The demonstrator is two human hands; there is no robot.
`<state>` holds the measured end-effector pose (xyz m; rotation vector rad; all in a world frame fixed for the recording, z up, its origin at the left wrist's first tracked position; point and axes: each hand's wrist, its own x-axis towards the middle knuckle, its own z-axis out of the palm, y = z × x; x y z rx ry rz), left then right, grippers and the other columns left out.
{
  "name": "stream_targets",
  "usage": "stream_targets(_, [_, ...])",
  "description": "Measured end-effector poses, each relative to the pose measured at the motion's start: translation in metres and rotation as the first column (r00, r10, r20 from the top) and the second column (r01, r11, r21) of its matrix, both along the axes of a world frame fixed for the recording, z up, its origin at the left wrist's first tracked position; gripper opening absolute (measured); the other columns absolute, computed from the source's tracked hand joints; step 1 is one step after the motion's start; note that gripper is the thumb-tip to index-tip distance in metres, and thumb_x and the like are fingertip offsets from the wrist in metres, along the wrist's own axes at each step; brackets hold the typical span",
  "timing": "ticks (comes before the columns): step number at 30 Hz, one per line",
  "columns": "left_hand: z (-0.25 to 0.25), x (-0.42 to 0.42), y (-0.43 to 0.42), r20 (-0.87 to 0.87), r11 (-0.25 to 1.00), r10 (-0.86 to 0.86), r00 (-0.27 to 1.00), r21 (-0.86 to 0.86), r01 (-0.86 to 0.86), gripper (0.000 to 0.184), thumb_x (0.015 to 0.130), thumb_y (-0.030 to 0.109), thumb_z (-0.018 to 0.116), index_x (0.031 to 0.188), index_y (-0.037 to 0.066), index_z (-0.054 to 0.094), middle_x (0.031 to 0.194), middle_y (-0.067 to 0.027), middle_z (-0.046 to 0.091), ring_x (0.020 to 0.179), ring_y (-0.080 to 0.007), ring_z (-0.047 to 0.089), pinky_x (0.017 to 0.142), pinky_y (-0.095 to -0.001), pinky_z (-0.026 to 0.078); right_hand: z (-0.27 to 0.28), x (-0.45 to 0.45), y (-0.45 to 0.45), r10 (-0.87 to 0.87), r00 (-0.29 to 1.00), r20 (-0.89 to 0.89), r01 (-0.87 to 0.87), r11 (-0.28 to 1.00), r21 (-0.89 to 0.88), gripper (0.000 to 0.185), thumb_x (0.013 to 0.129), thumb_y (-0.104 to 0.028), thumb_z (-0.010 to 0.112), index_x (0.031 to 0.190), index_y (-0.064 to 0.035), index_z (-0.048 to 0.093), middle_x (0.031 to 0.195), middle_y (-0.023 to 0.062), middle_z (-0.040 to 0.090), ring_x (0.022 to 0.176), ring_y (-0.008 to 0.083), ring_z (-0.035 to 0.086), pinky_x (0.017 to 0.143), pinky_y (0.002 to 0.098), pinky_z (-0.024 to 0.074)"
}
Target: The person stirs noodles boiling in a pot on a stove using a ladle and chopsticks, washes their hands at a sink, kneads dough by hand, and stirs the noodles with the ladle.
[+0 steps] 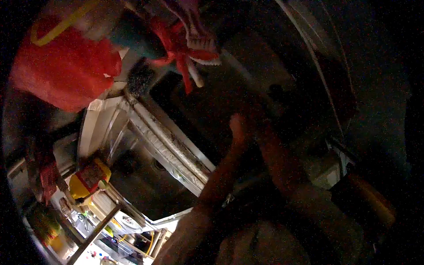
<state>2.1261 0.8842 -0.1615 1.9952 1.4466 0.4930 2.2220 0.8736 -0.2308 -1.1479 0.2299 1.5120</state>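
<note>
The view is very dark around my hands. My left hand (237, 125) is in the middle of the view, beside my right hand (259, 115), and the two are close together. Deep shadow hides the fingers of both, as well as anything they may hold or touch. Above them hang a brush with pale bristles (201, 43) and some red items (170, 37) whose kind I cannot make out. The surface under my hands is too dark to name.
At upper left hangs a large red bag or cloth (66, 70). A pale frame (165, 145) runs diagonally left of my arms. A yellow container with a red label (90, 179) and a brightly lit, cluttered area (119, 238) are at lower left.
</note>
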Motion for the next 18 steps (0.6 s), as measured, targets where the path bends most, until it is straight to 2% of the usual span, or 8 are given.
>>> stream_targets(3, [-0.024, -0.015, 0.054, -0.079, 0.998, 0.036, 0.996, -0.057, -0.041, 0.044, 0.077, 0.012, 0.066, 0.118, 0.004, 0.051, 0.111, -0.0189, 0.057, 0.099, -0.0315, 0.057, 0.08, -0.0416, 0.048, 0.023, -0.016, -0.002, 0.0, 1.0, 0.004, 0.0, 0.995, 0.101, 0.042, 0.097, -0.033, 0.048, 0.131, -0.0086, 0.049, 0.127, 0.0064, 0.055, 0.111, 0.023, 0.055, 0.089, 0.0386, 0.0489])
stream_targets(6, [-0.043, -0.03, 0.109, -0.149, 0.982, 0.089, 0.985, -0.155, -0.112, 0.044, 0.077, 0.013, 0.066, 0.117, 0.004, 0.051, 0.111, -0.019, 0.057, 0.098, -0.0314, 0.058, 0.079, -0.0416, 0.048, 0.007, 0.006, -0.031, 0.033, 0.983, -0.179, -0.005, 0.988, 0.157, 0.042, 0.097, -0.033, 0.047, 0.131, -0.0087, 0.049, 0.127, 0.0061, 0.056, 0.109, 0.0225, 0.056, 0.088, 0.0379, 0.0499])
stream_targets(8, [-0.043, -0.03, 0.098, -0.14, 0.98, 0.1, 0.985, -0.155, -0.122, 0.043, 0.077, 0.013, 0.066, 0.117, 0.004, 0.052, 0.11, -0.019, 0.057, 0.098, -0.0314, 0.058, 0.079, -0.0415, 0.048, -0.001, 0.022, -0.05, -0.008, 0.991, -0.137, 0.013, 0.999, 0.037, 0.041, 0.098, -0.032, 0.046, 0.131, -0.0089, 0.05, 0.126, 0.0059, 0.056, 0.108, 0.0223, 0.056, 0.086, 0.038, 0.0507])
stream_targets(9, [-0.042, -0.027, 0.079, -0.131, 0.983, 0.103, 0.986, -0.135, -0.121, 0.043, 0.077, 0.013, 0.066, 0.117, 0.004, 0.052, 0.11, -0.0191, 0.057, 0.098, -0.0314, 0.058, 0.079, -0.0415, 0.048, -0.022, 0.027, -0.058, 0.046, 0.999, 0.021, -0.044, 0.996, -0.083, 0.041, 0.097, -0.033, 0.047, 0.13, -0.0093, 0.05, 0.125, 0.0054, 0.057, 0.107, 0.0219, 0.057, 0.085, 0.0379, 0.0511])
stream_targets(10, [-0.032, -0.02, 0.056, -0.105, 0.989, 0.097, 0.99, -0.097, -0.107, 0.043, 0.077, 0.013, 0.066, 0.117, 0.004, 0.052, 0.11, -0.0191, 0.057, 0.097, -0.0314, 0.058, 0.079, -0.0415, 0.048, -0.031, 0.028, -0.056, 0.045, 0.997, 0.067, -0.036, 0.989, -0.141, 0.041, 0.097, -0.033, 0.047, 0.13, -0.0093, 0.05, 0.125, 0.0054, 0.056, 0.107, 0.0218, 0.056, 0.085, 0.0379, 0.051])
stream_targets(14, [0.004, 0.008, -0.016, 0.009, 1.0, 0.025, 1.0, -0.006, -0.025, 0.042, 0.077, 0.014, 0.066, 0.116, 0.004, 0.052, 0.109, -0.0192, 0.057, 0.097, -0.0313, 0.058, 0.078, -0.0414, 0.048, -0.02, 0.019, -0.03, -0.006, 0.999, 0.046, 0.011, 0.994, -0.109, 0.041, 0.097, -0.034, 0.048, 0.13, -0.0094, 0.05, 0.126, 0.0053, 0.056, 0.108, 0.0216, 0.056, 0.085, 0.0377, 0.0509])
stream_targets(16, [0.003, 0.008, -0.008, 0.003, 1.0, 0.01, 1.0, -0.003, -0.01, 0.042, 0.077, 0.014, 0.066, 0.116, 0.004, 0.052, 0.109, -0.0192, 0.058, 0.096, -0.0313, 0.058, 0.078, -0.0414, 0.048, -0.008, 0.005, -0.021, -0.002, 1.0, 0.03, 0.004, 0.998, -0.067, 0.042, 0.097, -0.034, 0.048, 0.13, -0.0094, 0.05, 0.126, 0.0052, 0.056, 0.108, 0.0216, 0.056, 0.085, 0.0377, 0.0509])
stream_targets(18, [-0.016, -0.004, 0.041, -0.054, 0.998, 0.048, 0.997, -0.03, -0.049, 0.042, 0.077, 0.014, 0.066, 0.115, 0.004, 0.053, 0.109, -0.0192, 0.058, 0.096, -0.0313, 0.058, 0.078, -0.0413, 0.048, 0.007, -0.008, -0.015, 0.009, 1.0, 0.024, -0.008, 1.0, -0.01, 0.042, 0.097, -0.035, 0.048, 0.13, -0.0094, 0.05, 0.126, 0.0051, 0.056, 0.108, 0.0215, 0.055, 0.085, 0.0376, 0.0508])
